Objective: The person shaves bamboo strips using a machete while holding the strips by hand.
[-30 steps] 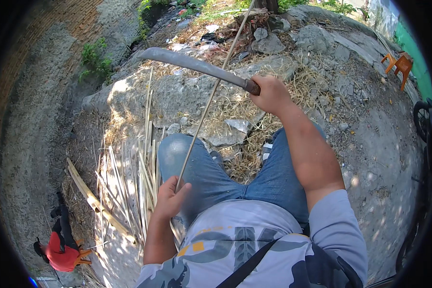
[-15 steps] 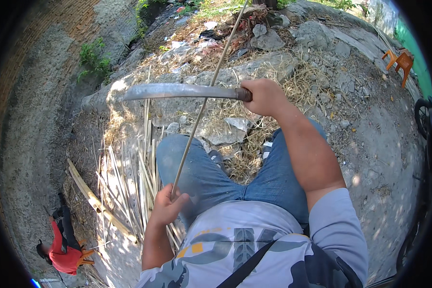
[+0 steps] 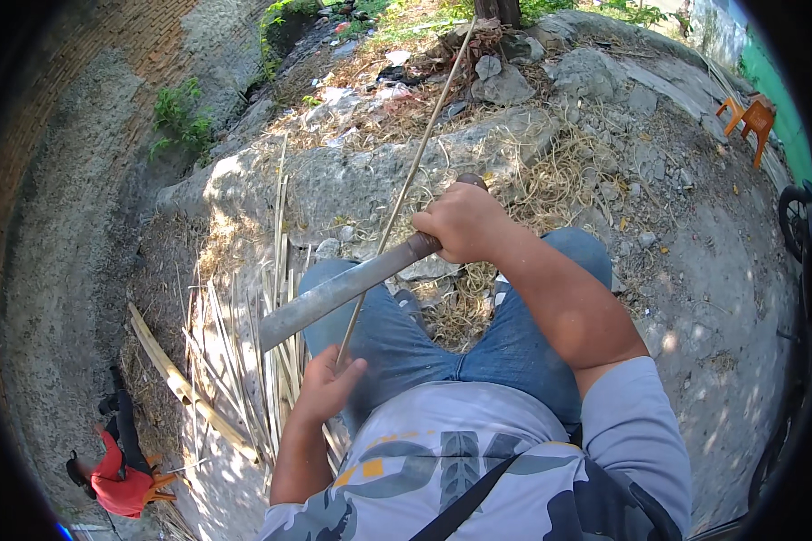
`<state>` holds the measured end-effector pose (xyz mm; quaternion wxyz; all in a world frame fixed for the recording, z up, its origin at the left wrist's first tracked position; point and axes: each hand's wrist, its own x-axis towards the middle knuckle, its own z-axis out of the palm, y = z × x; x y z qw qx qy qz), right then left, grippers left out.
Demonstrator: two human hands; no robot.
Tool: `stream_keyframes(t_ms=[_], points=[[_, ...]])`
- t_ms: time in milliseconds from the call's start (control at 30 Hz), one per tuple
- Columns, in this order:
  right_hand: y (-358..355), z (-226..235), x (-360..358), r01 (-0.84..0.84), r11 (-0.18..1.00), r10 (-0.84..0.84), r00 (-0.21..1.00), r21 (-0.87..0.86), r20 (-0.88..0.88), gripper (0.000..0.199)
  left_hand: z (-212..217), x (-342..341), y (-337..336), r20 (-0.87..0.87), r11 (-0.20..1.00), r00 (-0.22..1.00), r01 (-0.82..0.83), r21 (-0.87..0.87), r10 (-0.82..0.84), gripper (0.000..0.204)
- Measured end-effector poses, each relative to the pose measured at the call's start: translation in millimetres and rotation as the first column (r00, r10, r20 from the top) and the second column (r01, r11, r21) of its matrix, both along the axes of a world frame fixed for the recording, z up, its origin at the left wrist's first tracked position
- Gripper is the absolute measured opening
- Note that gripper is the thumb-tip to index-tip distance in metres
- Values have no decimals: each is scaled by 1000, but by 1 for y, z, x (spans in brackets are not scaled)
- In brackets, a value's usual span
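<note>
My right hand (image 3: pixel 465 224) is closed around the dark handle of a long machete (image 3: pixel 334 299). The blade slants down to the left, over my left thigh, and crosses a thin bamboo strip (image 3: pixel 414 169). Low on the left, beside my thigh, my left hand (image 3: pixel 327 388) grips the strip's near end between thumb and fingers. From there the strip runs up and away past my right hand toward the tree trunk. Whether the blade touches the strip, I cannot tell.
Split bamboo strips (image 3: pixel 275 361) lie left of my legs, beside a thicker bamboo piece (image 3: pixel 185 383). Curly shavings (image 3: pixel 564 176) cover the ground ahead, near rocks (image 3: pixel 502 83). A person in red (image 3: pixel 122 482) sits at the lower left. Orange chairs (image 3: pixel 756 126) stand far right.
My right hand has come nearer and slightly left, and the machete's tip has swung down toward my left hand. The strip's far end has dipped slightly right. My left hand keeps its grip.
</note>
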<state>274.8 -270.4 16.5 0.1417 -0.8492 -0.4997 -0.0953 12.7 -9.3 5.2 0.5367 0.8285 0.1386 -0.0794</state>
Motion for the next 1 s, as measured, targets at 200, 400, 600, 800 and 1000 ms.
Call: stream_keyframes(t_ms=[200,400,600,800,1000], points=[[-34,-3,32,247,956,-235,968,158,-93,18,20,-17,19,-105,995,994,-51,-87,42,26],[-42,3,28,467,869,-397,857,167,-328,22,22,-10,14,-63,999,997,-46,-24,45,22],[-25,-3,15,263,952,-242,960,159,-143,18,13,-6,9,-52,996,996,-70,-52,67,25],[-3,-9,5,-4,994,4,1000,111,7,22,1,-1,8,-63,997,995,-76,-13,75,28],[-54,-2,44,352,913,-331,934,204,-131,18,12,-11,22,4,999,999,-52,8,52,28]])
